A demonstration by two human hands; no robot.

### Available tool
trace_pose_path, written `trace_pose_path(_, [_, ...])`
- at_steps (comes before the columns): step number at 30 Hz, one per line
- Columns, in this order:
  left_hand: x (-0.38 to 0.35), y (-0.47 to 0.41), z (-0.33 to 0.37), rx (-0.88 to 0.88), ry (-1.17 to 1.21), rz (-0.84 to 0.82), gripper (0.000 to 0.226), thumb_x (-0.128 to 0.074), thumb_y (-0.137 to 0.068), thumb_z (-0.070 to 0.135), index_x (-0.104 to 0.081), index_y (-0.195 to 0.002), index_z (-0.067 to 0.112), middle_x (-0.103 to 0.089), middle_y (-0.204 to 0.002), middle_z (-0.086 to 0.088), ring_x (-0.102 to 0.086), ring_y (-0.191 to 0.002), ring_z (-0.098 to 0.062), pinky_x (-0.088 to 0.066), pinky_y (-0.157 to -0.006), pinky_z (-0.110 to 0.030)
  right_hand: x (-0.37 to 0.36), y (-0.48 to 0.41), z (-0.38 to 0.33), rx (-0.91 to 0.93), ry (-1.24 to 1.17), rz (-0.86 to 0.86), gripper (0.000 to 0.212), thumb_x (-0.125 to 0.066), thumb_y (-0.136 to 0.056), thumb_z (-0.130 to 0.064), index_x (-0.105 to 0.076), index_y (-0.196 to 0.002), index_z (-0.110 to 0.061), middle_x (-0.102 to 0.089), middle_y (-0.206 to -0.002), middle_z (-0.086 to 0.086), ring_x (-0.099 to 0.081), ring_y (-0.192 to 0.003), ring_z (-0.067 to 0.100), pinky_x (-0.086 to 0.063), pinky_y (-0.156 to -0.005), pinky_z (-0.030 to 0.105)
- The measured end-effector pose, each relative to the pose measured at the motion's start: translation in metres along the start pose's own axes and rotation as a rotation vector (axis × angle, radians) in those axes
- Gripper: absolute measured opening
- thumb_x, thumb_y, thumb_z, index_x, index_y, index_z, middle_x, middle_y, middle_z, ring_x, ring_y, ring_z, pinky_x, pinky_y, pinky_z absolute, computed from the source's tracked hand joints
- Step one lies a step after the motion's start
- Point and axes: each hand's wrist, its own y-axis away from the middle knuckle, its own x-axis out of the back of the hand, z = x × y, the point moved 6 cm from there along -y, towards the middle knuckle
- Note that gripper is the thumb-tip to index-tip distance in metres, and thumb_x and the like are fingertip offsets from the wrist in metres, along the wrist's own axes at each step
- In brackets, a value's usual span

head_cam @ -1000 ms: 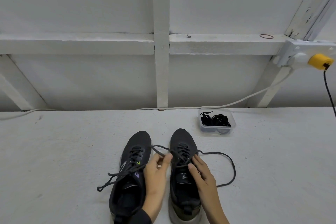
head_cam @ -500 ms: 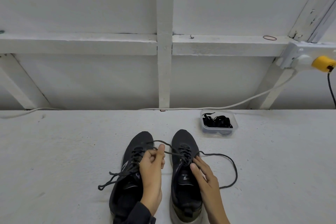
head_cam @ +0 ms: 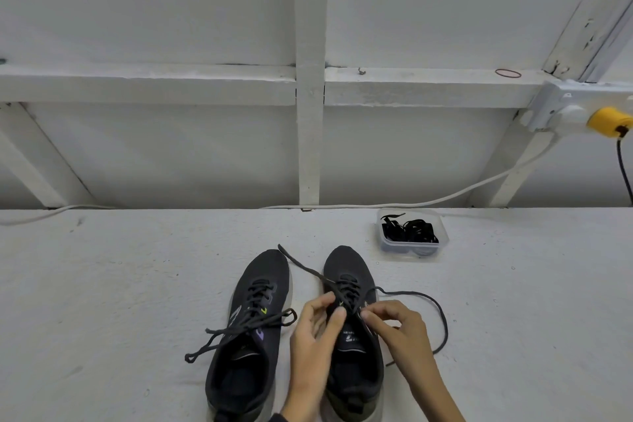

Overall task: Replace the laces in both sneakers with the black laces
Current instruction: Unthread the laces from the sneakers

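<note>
Item: right sneaker (head_cam: 346, 262), dark, toe to 12 o'clock on the white tabletop (head_cam: 137, 301). The left sneaker (head_cam: 246, 346) stands just beside it at 9 o'clock, laced, with its ends loose. Step in hand, as judged: working the old lace (head_cam: 428, 301) out of the upper eyelets; neither shoe has its replacement yet. Method advised: loosen each crossing in turn, draw one side through at a time, steady the tongue, and keep the free ends from snagging. Left hand (head_cam: 317, 336): grip nearly closed, thumb and forefinger pinching the old lace at a crossing from 9 o'clock. Right hand (head_cam: 402, 329): fingers curled, tips nipping the same lace from 3 o'clock. One free end loops out toward 3 o'clock; the other runs to 11 o'clock. Black laces (head_cam: 409, 231): coiled in a clear container (head_cam: 404, 248) at 1 o'clock of the sneakers, apart from them.
</note>
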Motion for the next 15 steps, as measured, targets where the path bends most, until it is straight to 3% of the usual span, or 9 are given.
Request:
trace_pose_path(2, [-0.005,0.005,-0.007,-0.029,-0.091,-0.082,0.045,-0.077,-0.081,0.024,-0.061,-0.123,0.023,-0.066,-0.124,0.01,-0.057,-0.121,-0.003,-0.044,-0.101,-0.018,-0.002,-0.006,-0.003,0.048,0.1,-0.034,0.016,-0.075,-0.082,-0.009,-0.074,-0.072,-0.022,-0.07,-0.082,-0.009,-0.064,-0.079,0.006,-0.051,-0.071,0.025])
trace_pose_path(4, [-0.007,0.006,-0.01,-0.064,-0.196,-0.124,0.051,-0.071,-0.086,0.015,-0.054,-0.133,0.029,-0.058,-0.135,0.015,-0.049,-0.128,0.001,-0.039,-0.108,-0.022,-0.005,-0.011,-0.006,0.084,0.2,-0.067,0.014,-0.07,-0.085,-0.011,-0.07,-0.076,-0.022,-0.068,-0.082,-0.013,-0.063,-0.078,0.007,-0.053,-0.071,0.029])
trace_pose_path(7, [-0.005,0.004,-0.012,-0.057,-0.258,-0.139,0.06,-0.063,-0.089,0.001,-0.047,-0.132,0.039,-0.05,-0.142,0.017,-0.043,-0.132,0.005,-0.035,-0.113,-0.023,-0.006,-0.015,-0.01,0.113,0.339,-0.067,0.012,-0.061,-0.091,-0.022,-0.06,-0.08,-0.026,-0.067,-0.077,-0.012,-0.064,-0.073,0.007,-0.053,-0.07,0.032])
trace_pose_path(11, [-0.006,0.003,-0.012,-0.052,-0.308,-0.164,0.063,-0.057,-0.091,-0.003,-0.043,-0.129,0.046,-0.044,-0.146,0.017,-0.037,-0.137,0.003,-0.03,-0.117,-0.028,-0.009,-0.019,-0.02,0.197,0.539,-0.019,0.011,-0.052,-0.097,-0.031,-0.049,-0.087,-0.027,-0.066,-0.076,-0.007,-0.062,-0.068,0.011,-0.049,-0.064,0.034])
trace_pose_path(13, [-0.006,0.003,-0.012,-0.052,-0.318,-0.164,0.063,-0.056,-0.092,-0.003,-0.042,-0.13,0.046,-0.041,-0.148,0.017,-0.035,-0.138,0.004,-0.028,-0.118,-0.027,-0.007,-0.021,-0.02,0.199,0.502,-0.037,0.012,-0.055,-0.097,-0.03,-0.052,-0.086,-0.031,-0.067,-0.075,-0.01,-0.063,-0.07,0.009,-0.051,-0.064,0.032])
trace_pose_path(15, [-0.006,0.002,-0.013,-0.061,-0.321,-0.166,0.062,-0.055,-0.092,-0.002,-0.04,-0.13,0.045,-0.04,-0.149,0.016,-0.033,-0.139,0.004,-0.026,-0.118,-0.026,0.002,-0.023,-0.015,0.127,0.285,-0.075,0.01,-0.062,-0.094,-0.025,-0.062,-0.084,-0.028,-0.071,-0.077,-0.01,-0.067,-0.075,0.009,-0.055,-0.065,0.029])
